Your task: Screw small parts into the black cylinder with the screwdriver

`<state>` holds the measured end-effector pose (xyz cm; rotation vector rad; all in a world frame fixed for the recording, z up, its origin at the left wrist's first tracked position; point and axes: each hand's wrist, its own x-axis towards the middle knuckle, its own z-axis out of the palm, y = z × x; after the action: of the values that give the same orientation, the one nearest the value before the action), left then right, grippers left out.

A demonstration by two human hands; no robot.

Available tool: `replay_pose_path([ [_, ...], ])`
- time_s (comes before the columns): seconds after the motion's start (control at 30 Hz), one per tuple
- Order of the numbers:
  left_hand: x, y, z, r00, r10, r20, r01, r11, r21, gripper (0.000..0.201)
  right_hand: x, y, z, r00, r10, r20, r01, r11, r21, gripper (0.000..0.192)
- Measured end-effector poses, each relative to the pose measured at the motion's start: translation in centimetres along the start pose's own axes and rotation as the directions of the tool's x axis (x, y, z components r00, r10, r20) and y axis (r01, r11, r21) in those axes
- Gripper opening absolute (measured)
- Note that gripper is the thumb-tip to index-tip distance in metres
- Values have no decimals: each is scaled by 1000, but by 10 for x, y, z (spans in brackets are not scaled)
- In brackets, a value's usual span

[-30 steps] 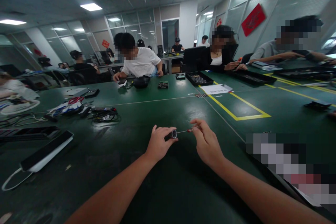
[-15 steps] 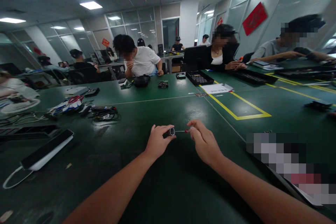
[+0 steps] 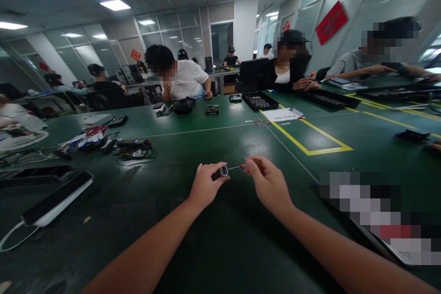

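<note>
My left hand point(image 3: 206, 184) is wrapped round a short black cylinder point(image 3: 219, 172) with a silver-rimmed round end, resembling a flashlight. That end faces me and slightly right. In my right hand point(image 3: 268, 179) is a screwdriver point(image 3: 235, 167), pinched by its red end between thumb and fingers. Its thin metal shaft points left, and the tip is at the cylinder's rim. Whether the tip touches the rim or sits behind it, I cannot tell. Most of the screwdriver's handle is hidden in the fingers. Both hands are above the green table point(image 3: 193, 243).
To the left lie a black-and-white power bank-like block point(image 3: 58, 200) with a white cable, and bundled black cables point(image 3: 136, 149). A pixelated flat object point(image 3: 379, 220) is at the right. Black trays point(image 3: 260, 101) and a paper sheet point(image 3: 281, 115) lie farther off. People sit around.
My right fingers, loosely raised before, have curled in on the screwdriver's handle. Its shaft now slants up to the right instead of lying level. The view has shifted slightly.
</note>
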<state>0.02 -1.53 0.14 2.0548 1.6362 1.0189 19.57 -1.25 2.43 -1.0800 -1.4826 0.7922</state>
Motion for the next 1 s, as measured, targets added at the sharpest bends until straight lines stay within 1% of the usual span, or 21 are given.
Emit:
replay_pose_path([
  [0.07, 0, 3, -1, 999, 48, -2, -48, 998, 27, 34, 4, 4, 1, 993, 101, -66, -95, 991, 91, 35],
  [0.1, 0, 4, -2, 997, 78, 3, -78, 996, 44, 34, 7, 8, 1, 982, 169, -85, -153, 974, 165, 36],
  [0.17, 1, 5, -3, 994, 106, 14, -106, 992, 64, 34, 12, 16, 1, 951, 306, -41, -279, 910, 307, 37],
  [0.2, 2, 5, -3, 995, 98, 20, -99, 993, 62, 35, 14, 20, 1, 937, 347, -38, -313, 884, 347, 36],
  [0.23, 3, 5, -4, 996, 80, 25, -81, 995, 55, 35, 15, 23, 1, 927, 370, -58, -323, 869, 374, 36],
  [0.3, 4, 4, -4, 998, 50, 34, -51, 998, 41, 35, 16, 27, 1, 924, 375, -73, -319, 863, 391, 33],
  [0.43, 3, 0, -2, 998, 57, 42, -58, 998, 37, 35, 12, 24, 3, 949, 298, -104, -246, 906, 345, 29],
  [0.57, 1, 0, -1, 996, 74, 47, -76, 996, 43, 35, 9, 17, 1, 977, 187, -104, -163, 966, 203, 32],
  [0.67, 1, 0, -2, 996, 81, 36, -83, 995, 58, 34, 7, 11, -1, 992, 112, -66, -105, 990, 88, 33],
  [0.73, 1, 1, -2, 996, 87, 27, -89, 994, 67, 34, 6, 9, -2, 997, 69, -28, -68, 997, 30, 32],
  [0.87, 2, 1, -3, 996, 91, 10, -92, 993, 78, 32, 1, 5, -2, 999, -10, 37, 11, 999, -33, 27],
  [1.0, 2, 1, -3, 995, 104, -7, -103, 992, 74, 32, -1, 5, -2, 998, -49, 30, 52, 990, -128, 22],
])
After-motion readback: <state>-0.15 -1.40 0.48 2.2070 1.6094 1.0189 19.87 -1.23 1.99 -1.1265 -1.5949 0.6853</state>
